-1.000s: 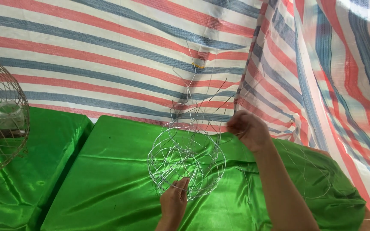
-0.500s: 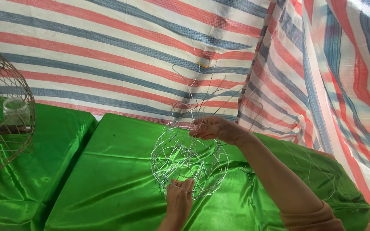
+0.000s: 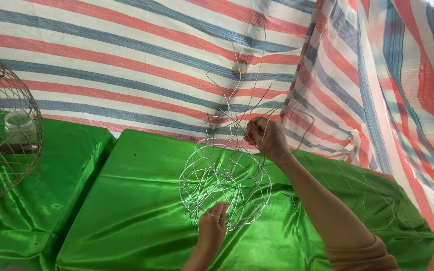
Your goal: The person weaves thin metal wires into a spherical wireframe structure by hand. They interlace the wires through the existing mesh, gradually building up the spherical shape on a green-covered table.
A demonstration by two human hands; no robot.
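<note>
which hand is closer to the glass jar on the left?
Left. The left hand grips the near rim of the wire basket frame, nearer the glass jar. The right hand pinches wire ends at the frame's top, farther right.

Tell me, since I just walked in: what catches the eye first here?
A round wire frame at centre, on shiny green cloth; the left hand holds its lower edge, the right hand pinches wire ends on top. Behind hangs a striped tarp; a wire basket sits far left.

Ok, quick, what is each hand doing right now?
Left hand: closed on the lower rim of the round wire frame.
Right hand: closed, pinching loose wire ends at the frame's top.
</note>
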